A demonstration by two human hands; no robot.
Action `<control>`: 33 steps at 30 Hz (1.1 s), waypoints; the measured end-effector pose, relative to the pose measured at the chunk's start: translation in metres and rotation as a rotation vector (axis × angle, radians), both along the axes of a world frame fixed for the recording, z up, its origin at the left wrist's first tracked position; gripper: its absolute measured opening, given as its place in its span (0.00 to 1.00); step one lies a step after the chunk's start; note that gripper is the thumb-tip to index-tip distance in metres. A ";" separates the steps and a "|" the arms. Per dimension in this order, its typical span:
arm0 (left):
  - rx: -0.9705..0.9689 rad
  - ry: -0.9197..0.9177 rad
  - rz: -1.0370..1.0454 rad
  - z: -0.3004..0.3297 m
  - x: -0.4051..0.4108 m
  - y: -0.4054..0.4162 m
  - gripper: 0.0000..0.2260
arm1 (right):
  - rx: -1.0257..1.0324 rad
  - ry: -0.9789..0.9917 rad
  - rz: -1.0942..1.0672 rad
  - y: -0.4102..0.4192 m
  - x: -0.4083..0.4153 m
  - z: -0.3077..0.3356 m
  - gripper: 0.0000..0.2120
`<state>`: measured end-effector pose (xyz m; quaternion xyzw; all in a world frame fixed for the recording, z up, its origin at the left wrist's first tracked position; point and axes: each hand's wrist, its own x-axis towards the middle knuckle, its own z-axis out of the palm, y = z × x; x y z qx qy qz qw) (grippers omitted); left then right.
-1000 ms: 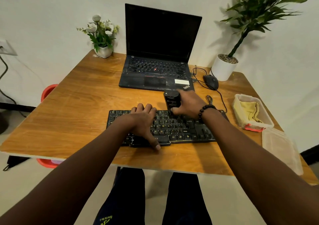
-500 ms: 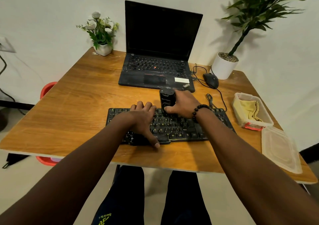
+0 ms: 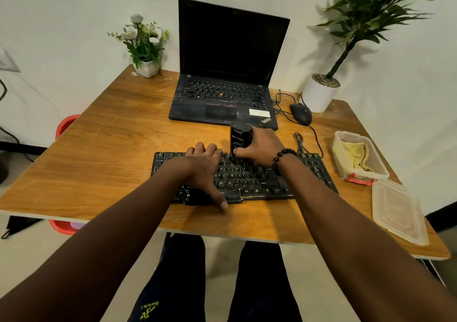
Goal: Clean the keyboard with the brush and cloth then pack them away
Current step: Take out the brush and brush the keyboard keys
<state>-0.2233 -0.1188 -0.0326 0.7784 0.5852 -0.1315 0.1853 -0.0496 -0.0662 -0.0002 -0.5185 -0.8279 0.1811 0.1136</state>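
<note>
Brushing is under way: the right hand [image 3: 259, 146] grips the brush [image 3: 239, 140] on the keyboard's [image 3: 249, 181] far edge, the left hand [image 3: 205, 168] lies flat, steadying it. The cloth [image 3: 353, 156] waits in its box [image 3: 382, 172]; wiping and packing remain.

- A small home-office desk set against a plain white wall.
- An open laptop [image 3: 230, 74] stands at the far middle of the wooden table [image 3: 99, 153], a wired mouse [image 3: 301, 113] just to its right.
- Potted flowers [image 3: 144, 47] far left; a tall potted plant [image 3: 346, 45] far right.
</note>
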 end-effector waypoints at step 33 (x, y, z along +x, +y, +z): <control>-0.019 -0.002 0.016 0.004 0.002 -0.004 0.65 | 0.044 -0.158 0.106 -0.001 0.019 0.030 0.22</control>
